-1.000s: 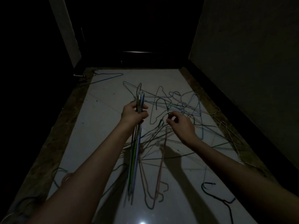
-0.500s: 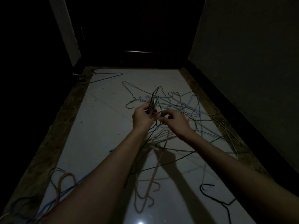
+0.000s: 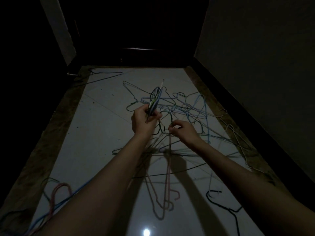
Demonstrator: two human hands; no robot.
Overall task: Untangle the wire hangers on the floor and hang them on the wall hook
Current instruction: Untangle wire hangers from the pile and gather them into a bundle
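A tangle of thin wire hangers in blue, green, black and white lies on the pale floor ahead. My left hand grips a bundle of several hangers by their hook ends, held above the pile. My right hand is just to its right, fingers curled and pinching a black hanger whose hook arches between the two hands. A pink hanger hangs down below my hands towards me. No wall hook is visible.
Loose hangers lie apart: a black one at the near right, pink and blue ones at the near left, one at the far left. Dark walls flank the floor; a dark doorway closes the far end.
My left hand raised its bundle and shifted right towards the pile. My right hand went from the bundle's side to pinching the black hanger slightly lower. The long hanger bodies swung away from me.
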